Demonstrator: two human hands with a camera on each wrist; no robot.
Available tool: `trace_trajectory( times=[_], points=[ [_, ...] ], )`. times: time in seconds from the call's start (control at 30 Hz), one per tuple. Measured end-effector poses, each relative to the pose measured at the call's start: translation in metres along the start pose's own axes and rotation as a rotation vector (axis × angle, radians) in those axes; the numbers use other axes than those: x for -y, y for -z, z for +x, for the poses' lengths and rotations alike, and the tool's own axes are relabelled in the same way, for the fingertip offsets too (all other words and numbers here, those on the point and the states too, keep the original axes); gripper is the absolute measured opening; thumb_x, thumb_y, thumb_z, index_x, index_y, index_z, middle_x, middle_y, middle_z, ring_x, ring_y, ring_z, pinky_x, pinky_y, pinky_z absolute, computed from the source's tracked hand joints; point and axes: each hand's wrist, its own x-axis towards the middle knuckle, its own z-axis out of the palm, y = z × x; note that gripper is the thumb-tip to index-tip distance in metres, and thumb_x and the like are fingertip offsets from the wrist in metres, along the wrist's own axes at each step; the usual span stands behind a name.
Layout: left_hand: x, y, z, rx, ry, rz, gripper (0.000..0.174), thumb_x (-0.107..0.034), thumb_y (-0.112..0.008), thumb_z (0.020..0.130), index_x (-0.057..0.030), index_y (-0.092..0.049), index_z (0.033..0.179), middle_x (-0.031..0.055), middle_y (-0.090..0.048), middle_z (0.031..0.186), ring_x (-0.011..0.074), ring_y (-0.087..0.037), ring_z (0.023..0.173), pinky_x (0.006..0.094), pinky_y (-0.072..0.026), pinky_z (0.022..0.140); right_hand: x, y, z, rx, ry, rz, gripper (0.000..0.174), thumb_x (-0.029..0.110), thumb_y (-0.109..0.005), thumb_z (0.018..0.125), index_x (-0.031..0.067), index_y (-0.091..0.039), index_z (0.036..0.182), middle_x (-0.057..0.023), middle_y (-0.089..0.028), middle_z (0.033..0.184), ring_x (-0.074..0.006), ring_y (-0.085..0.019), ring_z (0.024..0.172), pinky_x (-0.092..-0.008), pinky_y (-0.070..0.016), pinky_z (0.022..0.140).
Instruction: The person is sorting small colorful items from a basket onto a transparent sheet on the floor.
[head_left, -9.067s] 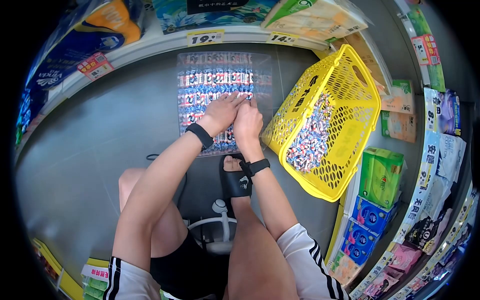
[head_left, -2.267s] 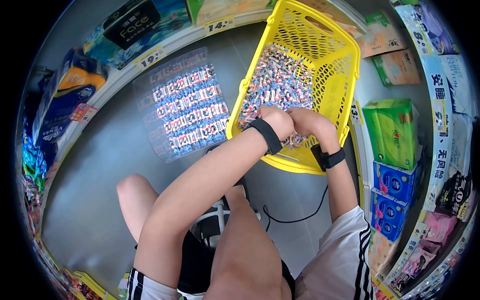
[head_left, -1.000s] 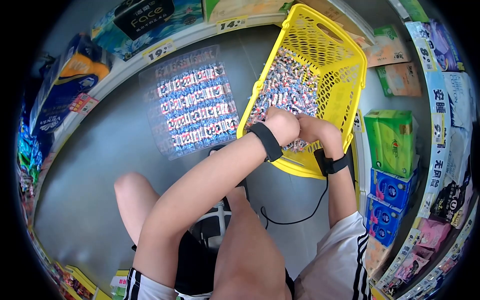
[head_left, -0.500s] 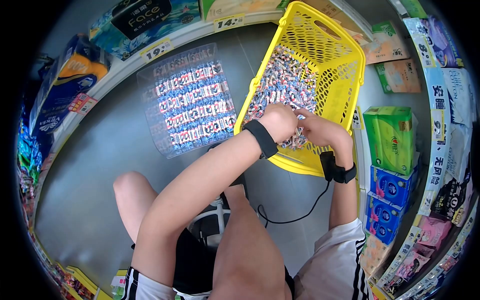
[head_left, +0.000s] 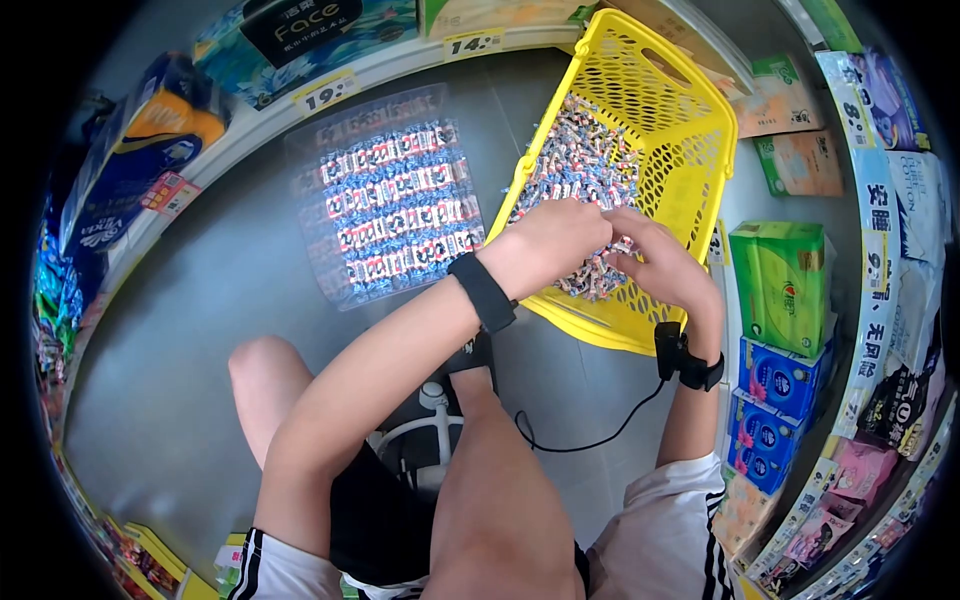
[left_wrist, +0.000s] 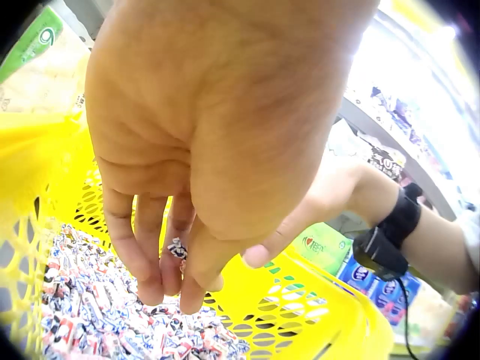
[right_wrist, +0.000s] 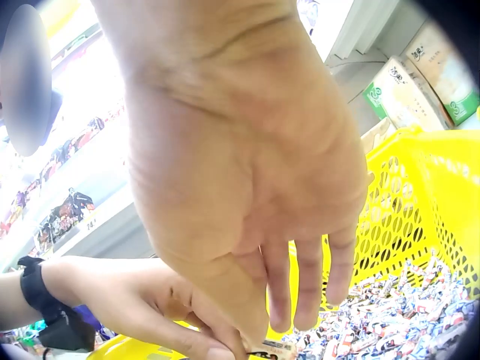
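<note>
Small wrapped candies (head_left: 585, 150) in blue, white and red lie heaped in a yellow plastic basket (head_left: 600, 333). My left hand (head_left: 555, 240) is over the basket's near side, pinching a wrapped candy (left_wrist: 178, 248) between thumb and fingers; most of it is hidden by the fingers. Close against its fingertips is my right hand (head_left: 668, 268), its thumb and fingers parted and fairly straight in the right wrist view. To the left, a clear plastic box (head_left: 315, 240) stands on the floor, with similar candies (head_left: 400, 212) laid in neat rows.
Shelves with tissue packs (head_left: 780, 285) and price tags curve round the back and right. A black cable (head_left: 590, 443) hangs from the right wrist camera to the floor (head_left: 180, 330). The person's knees and a white stool frame (head_left: 415, 435) are below.
Earlier, both hands were at the rows in the clear box; since then they have moved into the basket. In the last second, the right thumb and fingers have spread apart and both hands have risen slightly.
</note>
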Motion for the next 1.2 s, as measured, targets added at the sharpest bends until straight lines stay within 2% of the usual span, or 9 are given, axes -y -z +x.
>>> trace_trajectory(
  times=[0.07,0.13,0.27,0.33,0.53,0.63,0.77,0.9,1.2],
  points=[
    [0.001,-0.005,-0.008,-0.144,-0.015,0.065,0.014,0.001,-0.07,0.083,-0.0005,-0.074,0.096,0.018,-0.074,0.089,0.035,-0.076,0.09,0.044,-0.0623,0.08,0.012,-0.002,0.006,-0.049,-0.043,0.056,0.028,0.001,-0.072,0.088,-0.0004,-0.068,0.116,-0.0178,-0.064,0.134,-0.0365,-0.059,0.128,-0.0437,-0.0483,0.105],
    [-0.002,0.006,-0.018,-0.121,-0.009,0.052,0.012,0.001,-0.068,0.085,0.0005,-0.074,0.094,0.018,-0.073,0.087,0.0354,-0.075,0.089,0.0439,-0.0617,0.08,0.013,-0.01,0.008,-0.158,-0.035,0.01,0.026,0.003,-0.076,0.087,-0.0012,-0.067,0.111,-0.017,-0.07,0.122,-0.0364,-0.065,0.116,-0.0441,-0.0504,0.102],
    [-0.006,0.014,-0.032,-0.109,0.003,-0.042,0.01,0.003,-0.064,0.084,0.0055,-0.071,0.091,0.0234,-0.071,0.095,0.0389,-0.073,0.093,0.0478,-0.0595,0.08,0.021,-0.013,0.017,-0.116,0.046,0.021,0.024,0.004,-0.076,0.087,-0.0019,-0.069,0.11,-0.018,-0.073,0.108,-0.0344,-0.07,0.102,-0.0426,-0.0547,0.092],
    [-0.007,0.014,-0.036,-0.08,0.03,-0.05,0.012,0.004,-0.064,0.083,0.0053,-0.071,0.092,0.0229,-0.071,0.097,0.0382,-0.073,0.095,0.0472,-0.0595,0.082,0.027,-0.011,0.02,-0.063,-0.096,0.117,0.019,0.004,-0.075,0.089,-0.0034,-0.07,0.106,-0.0188,-0.074,0.097,-0.0317,-0.072,0.092,-0.0411,-0.0567,0.083],
    [-0.006,0.011,-0.042,-0.134,0.04,-0.051,0.018,0.005,-0.064,0.082,0.0052,-0.074,0.097,0.0197,-0.071,0.101,0.0367,-0.073,0.097,0.0447,-0.0593,0.087,0.038,-0.011,0.024,-0.088,-0.059,0.02,0.017,0.002,-0.073,0.089,-0.0044,-0.07,0.103,-0.0202,-0.073,0.096,-0.0322,-0.072,0.089,-0.0411,-0.0566,0.079],
    [-0.014,0.014,-0.047,-0.181,0.065,-0.011,0.035,0.006,-0.064,0.081,0.0071,-0.062,0.116,0.0201,-0.069,0.102,0.0359,-0.071,0.1,0.0445,-0.0587,0.089,0.04,-0.011,0.024,-0.14,0.001,0.001,0.018,0.001,-0.074,0.086,-0.0044,-0.07,0.103,-0.0194,-0.071,0.094,-0.0348,-0.07,0.088,-0.0425,-0.0549,0.08],
    [-0.022,0.029,-0.06,-0.298,0.076,0.001,0.034,0.003,-0.064,0.085,0.004,-0.051,0.116,0.0197,-0.068,0.101,0.0363,-0.071,0.101,0.0448,-0.0588,0.088,0.06,-0.008,0.022,-0.18,0.047,-0.04,0.019,-0.002,-0.074,0.084,-0.0051,-0.067,0.101,-0.0182,-0.066,0.092,-0.0371,-0.066,0.089,-0.0438,-0.0517,0.081],
    [-0.023,0.048,-0.074,-0.37,0.124,-0.041,0.033,0.003,-0.063,0.085,0.0034,-0.051,0.116,0.0191,-0.067,0.102,0.0365,-0.07,0.101,0.0448,-0.0589,0.088,0.086,-0.006,0.025,-0.236,0.076,-0.055,0.02,-0.002,-0.075,0.083,-0.0052,-0.067,0.101,-0.0176,-0.066,0.093,-0.0373,-0.066,0.088,-0.0431,-0.0517,0.08],
    [0.004,0.078,-0.134,-0.642,0.211,-0.181,0.035,-0.001,-0.067,0.092,0.0001,-0.058,0.125,0.0188,-0.069,0.11,0.0383,-0.068,0.103,0.0466,-0.0569,0.088,0.154,-0.033,0.058,-0.458,0.216,0.101,0.023,-0.004,-0.074,0.088,-0.0025,-0.071,0.111,-0.0151,-0.069,0.098,-0.0273,-0.069,0.082,-0.0358,-0.0557,0.073]
  ],
)
